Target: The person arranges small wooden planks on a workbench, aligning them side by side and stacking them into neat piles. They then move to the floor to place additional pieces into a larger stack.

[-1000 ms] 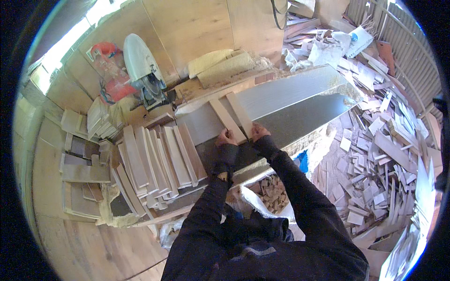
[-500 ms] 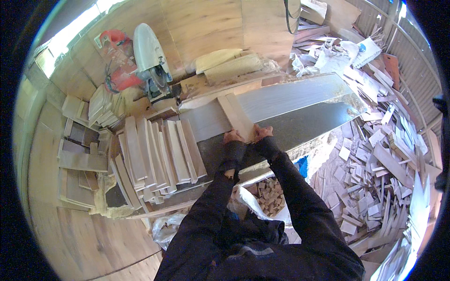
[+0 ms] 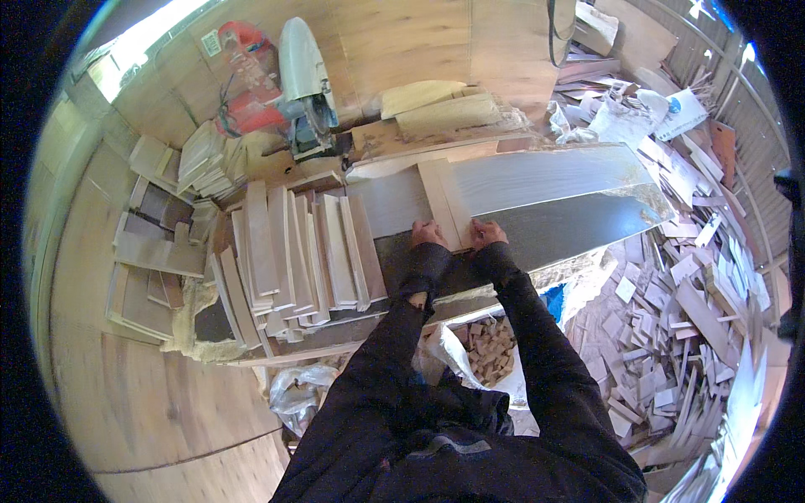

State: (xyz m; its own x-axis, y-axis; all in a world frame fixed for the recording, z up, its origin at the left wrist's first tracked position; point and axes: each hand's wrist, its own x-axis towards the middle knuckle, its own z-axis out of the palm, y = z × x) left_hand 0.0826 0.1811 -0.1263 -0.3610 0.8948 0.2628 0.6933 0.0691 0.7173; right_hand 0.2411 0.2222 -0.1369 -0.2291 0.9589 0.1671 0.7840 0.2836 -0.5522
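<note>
Both hands press flat on the near end of a narrow wooden strip (image 3: 443,201), the left hand (image 3: 428,234) at its left edge and the right hand (image 3: 486,232) just right of it, fingers spread, gripping nothing. The strip's long axis runs away from the person, crosswise over a long grey board (image 3: 553,180) on the desk (image 3: 335,339). Below the desk's near edge, a white bag (image 3: 449,356) holds small wood blocks (image 3: 486,348).

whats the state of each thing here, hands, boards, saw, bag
left hand: flat on the narrow wood strip's near end
right hand: pressing beside that end
narrow wood strip: lying across the long grey board
long grey board: flat on the bench
cut boards: stacked side by side
mitre saw: blade raised
bag of wood offcuts: open, partly filled
</note>
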